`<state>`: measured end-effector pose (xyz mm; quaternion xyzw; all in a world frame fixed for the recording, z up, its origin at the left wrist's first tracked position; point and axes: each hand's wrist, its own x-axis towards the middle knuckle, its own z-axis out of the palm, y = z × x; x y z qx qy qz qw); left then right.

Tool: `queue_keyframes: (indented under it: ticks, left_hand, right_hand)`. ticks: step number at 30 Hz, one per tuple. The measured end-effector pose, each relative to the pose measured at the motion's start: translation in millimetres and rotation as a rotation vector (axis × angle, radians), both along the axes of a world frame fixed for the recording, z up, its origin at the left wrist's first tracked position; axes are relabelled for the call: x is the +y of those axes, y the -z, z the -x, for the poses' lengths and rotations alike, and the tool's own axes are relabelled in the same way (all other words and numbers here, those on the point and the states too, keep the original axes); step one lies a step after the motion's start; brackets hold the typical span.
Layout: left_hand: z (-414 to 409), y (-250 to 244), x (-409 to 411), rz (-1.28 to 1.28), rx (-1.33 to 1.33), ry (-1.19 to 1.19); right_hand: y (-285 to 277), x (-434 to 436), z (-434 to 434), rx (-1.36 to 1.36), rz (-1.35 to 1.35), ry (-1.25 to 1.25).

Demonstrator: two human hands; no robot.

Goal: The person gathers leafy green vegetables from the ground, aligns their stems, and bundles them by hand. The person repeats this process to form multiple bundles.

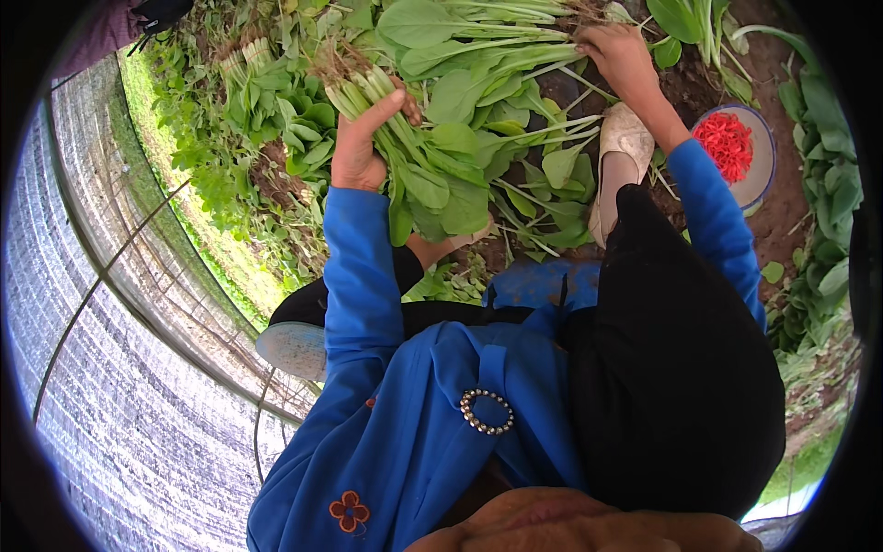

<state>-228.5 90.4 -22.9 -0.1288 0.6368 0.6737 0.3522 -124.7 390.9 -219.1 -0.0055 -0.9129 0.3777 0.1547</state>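
A bunch of leafy greens (428, 165) with pale stems and brown roots is gripped in my left hand (369, 141), roots pointing up and leaves hanging to the right. My right hand (614, 52) is at the root end of more loose greens (483, 41) lying on the ground, its fingers on their stems; whether it grips one cannot be told. Further loose plants (566, 179) lie between my feet. To the right of my right forearm, a white bowl with a blue rim (761, 165) holds many red bands (723, 146).
Bundled greens (259, 83) lie at the upper left, roots up. A row of greens (828, 179) lines the right edge. My shoe (624, 141) stands beside the loose plants. A blue stool (538, 279) is under me. Netting (138, 345) curves along the left. Dark cloth (103, 34) shows top left.
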Motion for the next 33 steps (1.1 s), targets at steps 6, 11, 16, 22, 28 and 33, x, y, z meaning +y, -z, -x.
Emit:
queue_keyframes:
  ticks: [6,11,16,22,28,33]
  left_hand:
    - [3.5,-17.4,-1.0,0.111,0.105,0.041]
    - [11.7,-27.4,4.5,0.167,0.15,0.109]
    - [6.4,-20.3,35.4,0.053,0.008,0.252]
    - [-9.9,-2.2,53.0,-0.124,-0.15,0.381]
    - [-16.1,0.1,57.8,-0.119,-0.179,0.48]
    - [-23.1,7.8,56.6,-0.021,-0.11,0.457]
  right_hand:
    - [-85.2,-3.3,12.8,-0.229,0.857,0.106]
    - [-137.3,19.5,17.9,-0.261,1.216,0.0]
    - [-166.1,5.2,27.7,-0.538,1.304,-0.275]
    - [-169.2,-27.4,35.9,-0.423,1.103,-0.386]
    - [-165.4,-35.7,35.7,-0.474,1.267,-0.355]
    - [-161.7,-54.6,26.1,-0.339,1.184,-0.218]
